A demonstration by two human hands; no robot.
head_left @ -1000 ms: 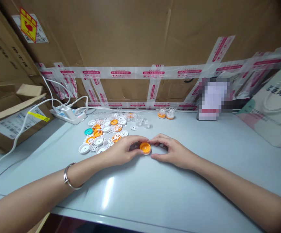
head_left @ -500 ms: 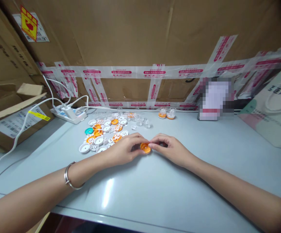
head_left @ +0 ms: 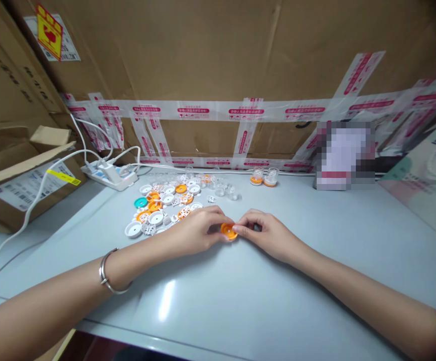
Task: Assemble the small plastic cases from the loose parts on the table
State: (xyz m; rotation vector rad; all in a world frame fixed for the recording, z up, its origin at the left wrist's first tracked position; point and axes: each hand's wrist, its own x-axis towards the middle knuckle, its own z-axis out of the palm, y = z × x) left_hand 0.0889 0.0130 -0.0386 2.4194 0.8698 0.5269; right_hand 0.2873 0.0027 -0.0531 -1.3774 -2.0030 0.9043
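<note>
An orange round plastic base (head_left: 229, 232) with a raised rim is gripped just above the table. My left hand (head_left: 204, 228) closes thumb and fingers on its left side. From the right, my right hand (head_left: 263, 229) pinches at its edge; whether a small part sits between those fingertips I cannot make out. Behind my left hand lie loose parts: white round bases (head_left: 156, 217), orange ones (head_left: 154, 205), a teal disc (head_left: 140, 202), white lattice pieces (head_left: 149, 229) and clear cups (head_left: 220, 190).
Two clear-domed pieces with orange bands (head_left: 256, 176) stand at the back. A power strip (head_left: 112, 175) with white cables and an open cardboard box (head_left: 25, 185) are at left. A large taped carton (head_left: 202, 60) walls the back. At right are a pixelated upright object (head_left: 343, 155) and a paper bag (head_left: 428, 185).
The whole view has shifted slightly, so things appear a little farther right. Both hands keep their grip around the orange base, with hardly any visible movement.
</note>
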